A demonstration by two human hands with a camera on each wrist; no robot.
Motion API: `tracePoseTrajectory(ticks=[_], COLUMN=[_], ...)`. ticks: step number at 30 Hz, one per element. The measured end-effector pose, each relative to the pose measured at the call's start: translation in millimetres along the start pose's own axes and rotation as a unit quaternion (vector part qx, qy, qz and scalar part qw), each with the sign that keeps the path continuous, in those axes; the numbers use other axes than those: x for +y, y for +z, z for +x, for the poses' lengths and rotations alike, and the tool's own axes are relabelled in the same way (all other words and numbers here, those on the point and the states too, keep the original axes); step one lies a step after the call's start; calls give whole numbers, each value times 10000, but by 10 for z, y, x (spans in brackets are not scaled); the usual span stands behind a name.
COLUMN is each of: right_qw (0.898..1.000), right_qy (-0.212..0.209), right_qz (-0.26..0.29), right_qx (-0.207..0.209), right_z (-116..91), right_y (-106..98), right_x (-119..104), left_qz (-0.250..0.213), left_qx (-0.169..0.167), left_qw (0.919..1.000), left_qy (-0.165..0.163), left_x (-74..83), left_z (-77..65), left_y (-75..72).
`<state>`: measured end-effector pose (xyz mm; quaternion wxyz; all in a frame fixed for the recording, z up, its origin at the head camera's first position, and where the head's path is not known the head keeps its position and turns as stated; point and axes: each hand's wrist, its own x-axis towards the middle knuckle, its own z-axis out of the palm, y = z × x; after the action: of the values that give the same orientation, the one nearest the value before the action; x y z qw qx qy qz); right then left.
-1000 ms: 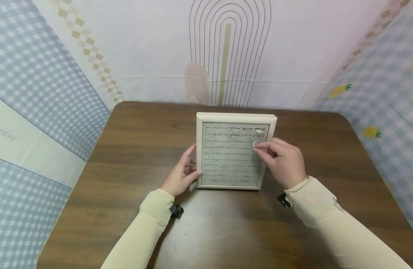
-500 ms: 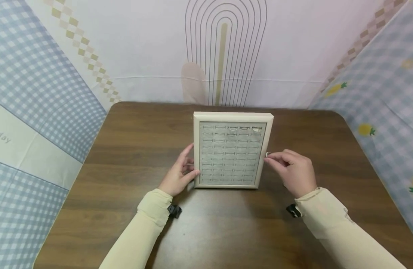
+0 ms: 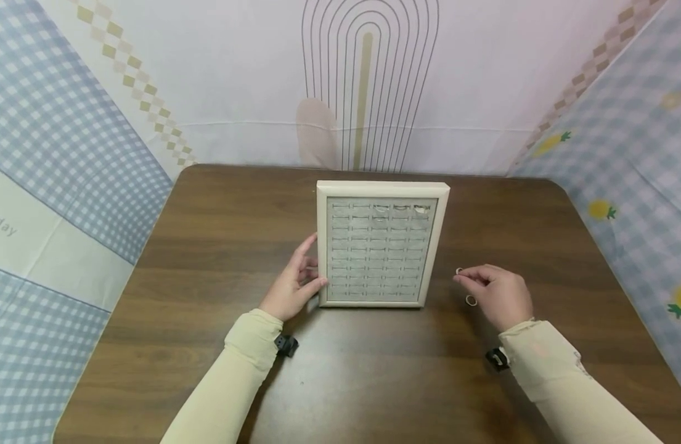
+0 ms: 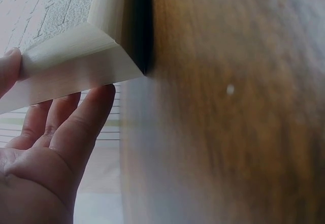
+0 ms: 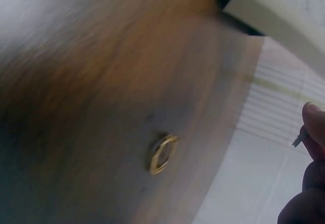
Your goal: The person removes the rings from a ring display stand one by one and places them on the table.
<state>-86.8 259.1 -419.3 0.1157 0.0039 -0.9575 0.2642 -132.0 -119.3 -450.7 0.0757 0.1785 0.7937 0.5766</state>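
A cream-framed ring display board [image 3: 383, 190] stands upright on the wooden table, its grey slotted pad facing me. Several rings [image 3: 421, 209] sit in the slots near its top. At the board's left side, my left hand [image 3: 290, 290] grips the frame [image 4: 66, 74], thumb on the front and fingers [image 4: 86, 115] against the side. To the right of the board, apart from it, my right hand [image 3: 501, 296] pinches a small ring [image 3: 459, 271] between thumb and fingertips. A gold ring [image 5: 163, 154] lies on the table beneath that hand.
The brown wooden table [image 3: 351, 376] reaches back to a white patterned cloth [image 3: 235, 74]. Checked cloth hangs at the left [image 3: 68, 105] and right [image 3: 640, 154]. Black wrist cameras [image 3: 286, 345] are strapped at both sleeves.
My right hand has drawn away from the board's front, moving right and down with the small ring still pinched. The gold ring on the table has come into view. My left hand stays put.
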Motion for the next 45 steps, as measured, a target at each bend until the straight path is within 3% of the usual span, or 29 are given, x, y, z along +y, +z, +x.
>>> tracePoseTrajectory(ticks=[6,10,14,28,45], right_qw=[9978,9906,9848,9784,9753], right_qy=[319,663,889,1091,1230], right_qz=[-180,-242,-323,-490,-452], right_qx=[-560,-1168,-1458,-1686,-1777], right_z=[-1,26,51,111,117], right_y=[-36,-64,-57,31,56], right_x=[142,197,250,410,419], left_qz=[-7,-14,4,28,92], left_qx=[-17,-11,0,20,29], left_qw=[10000,10000,10000,10000,9999], left_qy=[73,66,63,-32,-29], left_x=[4,6,4,-5,-21], left_z=[5,3,-2,6,4], left_y=[-12,-15,-16,-4,0])
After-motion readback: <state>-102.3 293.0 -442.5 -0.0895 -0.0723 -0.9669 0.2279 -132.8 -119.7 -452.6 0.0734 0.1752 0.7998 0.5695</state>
